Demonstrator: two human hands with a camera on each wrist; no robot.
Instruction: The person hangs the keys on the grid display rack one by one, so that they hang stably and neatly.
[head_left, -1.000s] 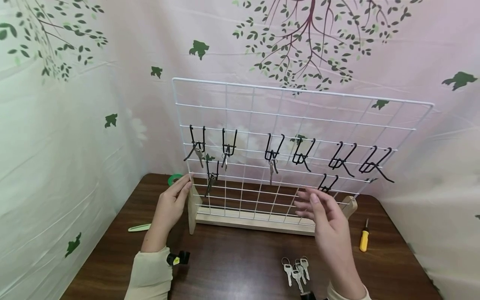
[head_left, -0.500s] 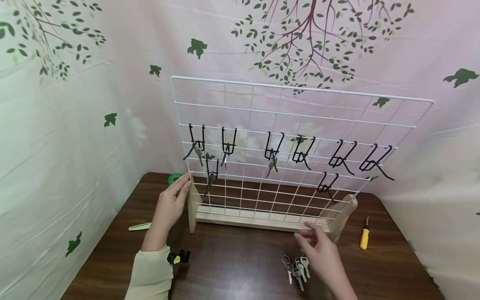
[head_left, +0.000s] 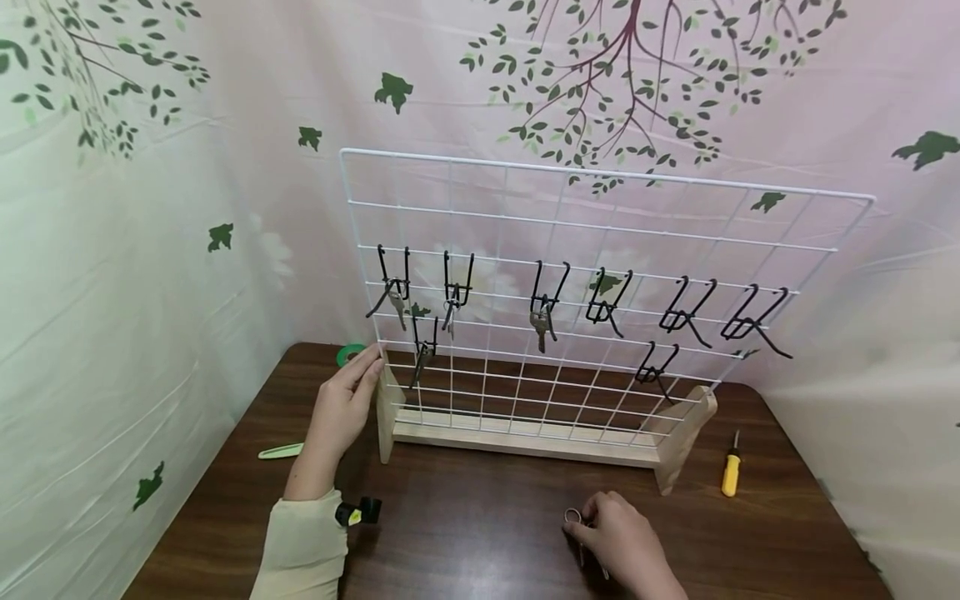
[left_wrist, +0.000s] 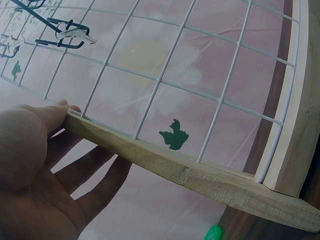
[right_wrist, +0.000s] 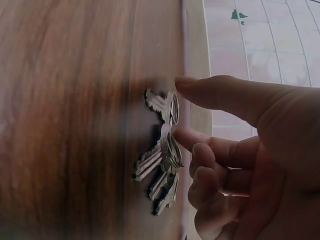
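A white wire grid [head_left: 600, 174] stands in a wooden base [head_left: 517, 437] on a brown table [head_left: 465, 533]. Black hooks [head_left: 678, 312] hang on it, and the left ones carry keys [head_left: 542, 321]. My left hand [head_left: 345, 404] holds the left wooden post [head_left: 386, 417]. In the left wrist view the thumb of that hand [left_wrist: 35, 165] lies on one side of the post [left_wrist: 175, 172] and the fingers on the other. My right hand [head_left: 618, 537] is down on a bunch of loose keys [head_left: 572, 515] near the front edge. There, my right hand [right_wrist: 180, 107] has thumb and forefinger tips pinching one key of the bunch [right_wrist: 162, 155].
A yellow-handled screwdriver [head_left: 728, 475] lies right of the stand. A green tape roll [head_left: 348, 357] sits behind the left post, and a flat green tool [head_left: 279, 452] lies at the left. A small black and yellow object [head_left: 358, 512] is by my left wrist. Patterned cloth walls surround the table.
My right hand has come down from in front of the grid to the loose keys on the table. The key on the third hook swung and settled. My left hand stayed put.
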